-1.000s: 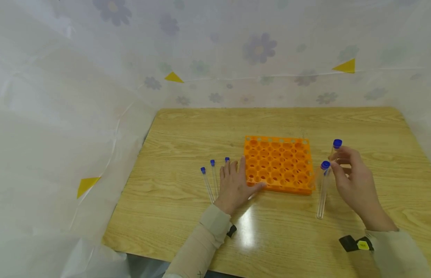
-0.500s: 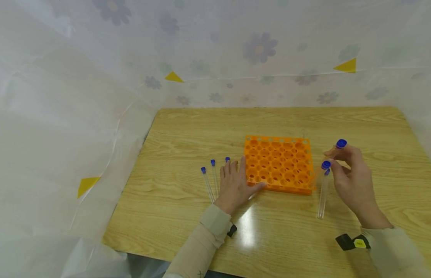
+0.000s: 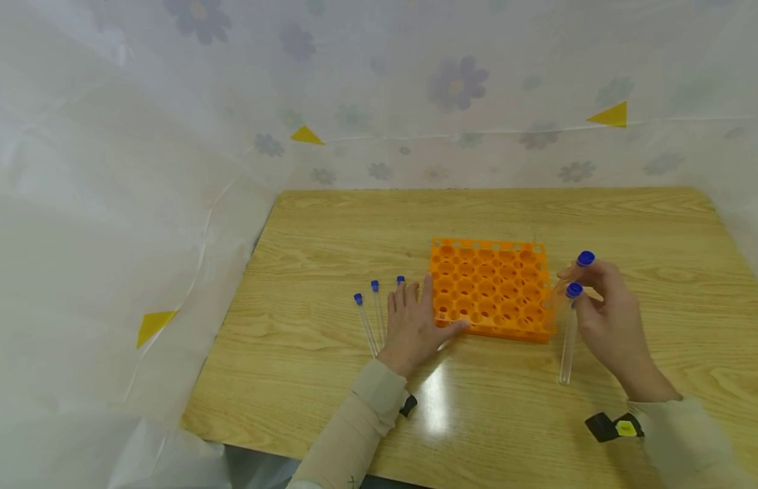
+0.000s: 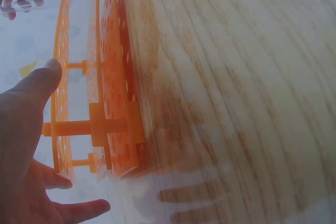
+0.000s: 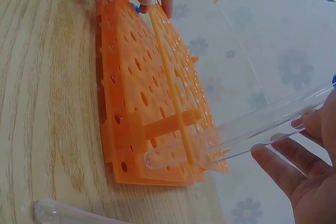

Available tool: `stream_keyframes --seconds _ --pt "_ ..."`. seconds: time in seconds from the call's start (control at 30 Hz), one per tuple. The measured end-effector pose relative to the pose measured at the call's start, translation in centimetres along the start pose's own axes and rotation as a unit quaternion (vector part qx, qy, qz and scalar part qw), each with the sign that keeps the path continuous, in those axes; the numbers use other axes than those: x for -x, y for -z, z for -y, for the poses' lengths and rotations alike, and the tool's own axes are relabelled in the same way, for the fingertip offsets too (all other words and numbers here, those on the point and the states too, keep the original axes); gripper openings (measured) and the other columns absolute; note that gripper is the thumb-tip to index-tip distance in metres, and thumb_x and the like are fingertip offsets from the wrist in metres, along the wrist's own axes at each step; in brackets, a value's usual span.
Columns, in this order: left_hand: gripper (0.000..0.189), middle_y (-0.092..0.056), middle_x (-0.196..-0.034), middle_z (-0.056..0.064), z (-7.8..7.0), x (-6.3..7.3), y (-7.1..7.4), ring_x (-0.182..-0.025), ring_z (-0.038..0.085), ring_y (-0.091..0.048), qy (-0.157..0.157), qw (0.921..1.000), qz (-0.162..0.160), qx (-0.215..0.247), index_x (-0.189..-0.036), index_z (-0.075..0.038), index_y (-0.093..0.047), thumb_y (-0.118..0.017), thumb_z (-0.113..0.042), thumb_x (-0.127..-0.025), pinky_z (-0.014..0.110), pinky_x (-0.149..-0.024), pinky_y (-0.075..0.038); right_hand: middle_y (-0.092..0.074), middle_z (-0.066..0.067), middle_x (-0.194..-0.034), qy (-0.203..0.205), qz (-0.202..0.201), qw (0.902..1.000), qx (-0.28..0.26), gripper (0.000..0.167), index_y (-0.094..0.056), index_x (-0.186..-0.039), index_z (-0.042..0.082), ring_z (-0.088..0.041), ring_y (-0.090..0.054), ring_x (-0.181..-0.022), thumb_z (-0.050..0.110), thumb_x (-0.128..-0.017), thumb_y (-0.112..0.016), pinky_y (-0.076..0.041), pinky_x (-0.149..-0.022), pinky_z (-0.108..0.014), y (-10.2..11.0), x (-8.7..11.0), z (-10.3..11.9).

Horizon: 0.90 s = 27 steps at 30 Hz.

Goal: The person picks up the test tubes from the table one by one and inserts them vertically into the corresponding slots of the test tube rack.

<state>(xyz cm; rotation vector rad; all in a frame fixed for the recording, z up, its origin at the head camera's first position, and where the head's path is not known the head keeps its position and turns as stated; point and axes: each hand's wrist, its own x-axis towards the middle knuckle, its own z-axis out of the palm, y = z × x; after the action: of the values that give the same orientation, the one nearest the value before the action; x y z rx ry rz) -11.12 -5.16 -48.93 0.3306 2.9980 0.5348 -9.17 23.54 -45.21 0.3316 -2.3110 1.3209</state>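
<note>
In the head view, my right hand [image 3: 608,319] pinches a clear test tube [image 5: 241,129] with a blue cap [image 3: 585,258]. The tube slants toward the right side of an orange test tube rack [image 3: 485,288], its rounded end overlapping the rack's near corner in the right wrist view. The rack's holes hold no tubes. My left hand [image 3: 412,333] rests at the rack's front left corner, fingers extended, with the thumb [image 4: 44,77] on its upper front edge. Below my right hand, a second blue-capped test tube [image 3: 567,350] lies on the table.
Left of the rack, several thin blue-capped tubes [image 3: 366,326] lie on the wooden table [image 3: 330,231], partly covered by my left hand. White sheeting with flowers [image 3: 458,85] and yellow triangles stands behind the table and along its left side.
My right hand has moved left toward the rack. The held tube has tipped from near upright to a slant, its lower end now at the rack's right side. The left hand stays still.
</note>
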Motion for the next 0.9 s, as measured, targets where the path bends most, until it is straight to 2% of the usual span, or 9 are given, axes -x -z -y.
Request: stream_keyframes --seconds 0.2,0.47,0.77,0.9 --pt "0.109 -0.035 -0.154 0.017 0.01 0.02 -0.03 -0.149 0.043 -0.022 0.001 1.0 0.001 -0.002 -0.16 -0.017 -0.014 -0.047 -0.083 -0.081 0.058 -0.122 -0.019 -0.059 0.011 -0.113 0.003 0.008 1.0 -0.001 0.038 -0.05 -0.129 -0.006 0.007 -0.058 -0.105 -0.015 -0.092 -0.053 -0.046 -0.082 -0.002 -0.21 0.15 -0.04" --pt "0.109 -0.035 -0.154 0.018 0.03 -0.01 -0.09 -0.149 0.043 -0.022 -0.001 1.0 0.001 -0.004 -0.16 -0.017 -0.013 -0.047 -0.083 -0.081 0.058 -0.122 -0.019 -0.058 0.008 -0.112 0.014 0.015 0.9997 -0.014 0.037 -0.049 -0.129 -0.007 0.005 -0.06 -0.1 -0.016 -0.093 -0.052 -0.048 -0.082 -0.004 -0.54 0.34 -0.5" --pt "0.109 -0.035 -0.154 0.016 0.04 -0.05 -0.08 -0.149 0.042 -0.023 -0.002 1.0 0.002 -0.001 -0.161 -0.017 -0.012 -0.046 -0.083 -0.082 0.057 -0.122 -0.018 -0.059 0.011 -0.111 0.001 0.024 0.9997 -0.002 0.036 -0.049 -0.129 -0.006 0.01 -0.056 -0.108 -0.014 -0.094 -0.052 -0.046 -0.084 -0.002 -0.79 0.6 -0.71" --pt "0.108 -0.035 -0.154 0.016 -0.01 -0.04 0.09 -0.149 0.041 -0.023 -0.001 0.9999 0.008 -0.007 -0.161 -0.017 -0.011 -0.046 -0.083 -0.082 0.057 -0.122 -0.018 -0.059 0.007 -0.11 -0.01 0.029 0.9995 -0.004 0.036 -0.05 -0.127 -0.006 0.011 -0.056 -0.109 -0.016 -0.093 -0.052 -0.045 -0.085 -0.002 -0.85 0.7 -0.58"
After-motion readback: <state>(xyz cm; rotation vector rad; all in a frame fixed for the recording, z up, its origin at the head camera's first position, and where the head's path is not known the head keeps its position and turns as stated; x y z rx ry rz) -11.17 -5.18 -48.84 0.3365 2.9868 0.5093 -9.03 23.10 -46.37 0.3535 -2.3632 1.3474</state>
